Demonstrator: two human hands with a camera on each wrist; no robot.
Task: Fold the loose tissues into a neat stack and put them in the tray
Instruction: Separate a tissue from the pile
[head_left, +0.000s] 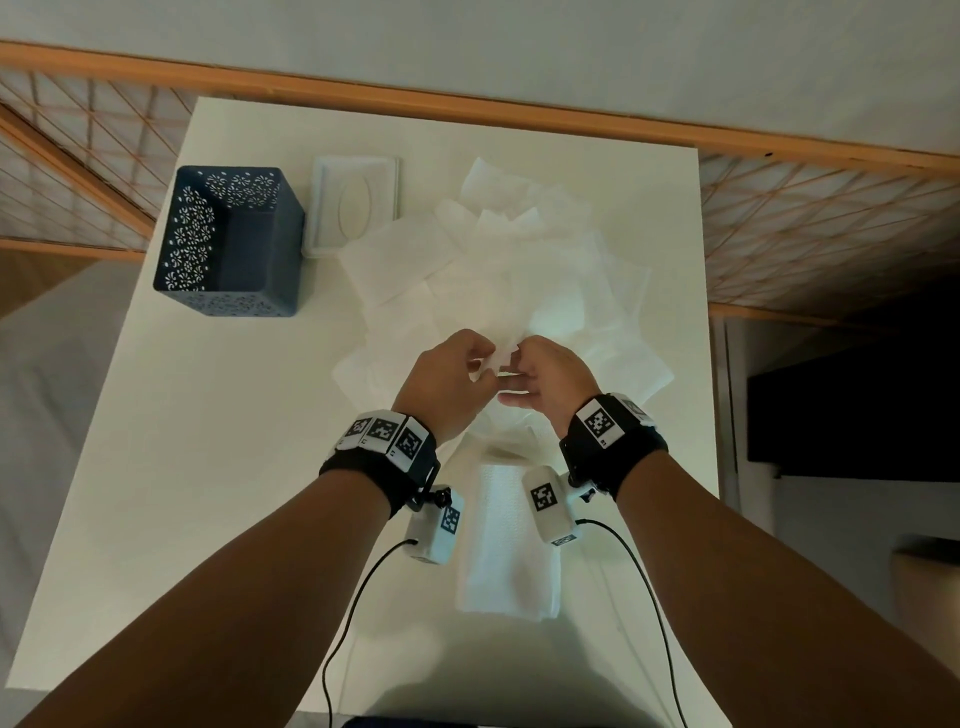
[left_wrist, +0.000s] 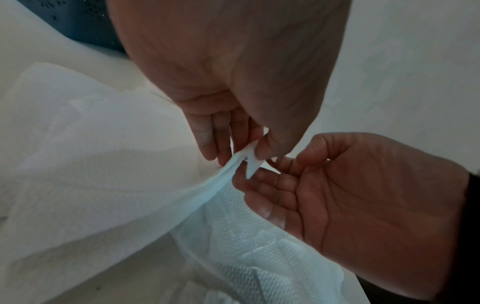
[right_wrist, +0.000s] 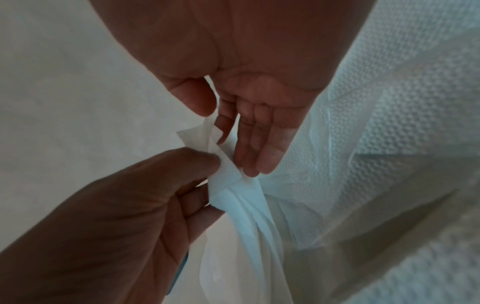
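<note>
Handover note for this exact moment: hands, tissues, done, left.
Left hand: pinches a corner of one tissue, lifted above the table.
Right hand: thumb and fingers pinch the same corner, beside the left.
Loose tissues: spread in a pile mid-table.
Folded stack: on the near table, under the wrists.
Blue tray: far left, no tissues visible inside.
White tissue-box lid: beside the tray.
Done: some tissues folded.
Left: fold the rest, then move the stack into the tray.
</note>
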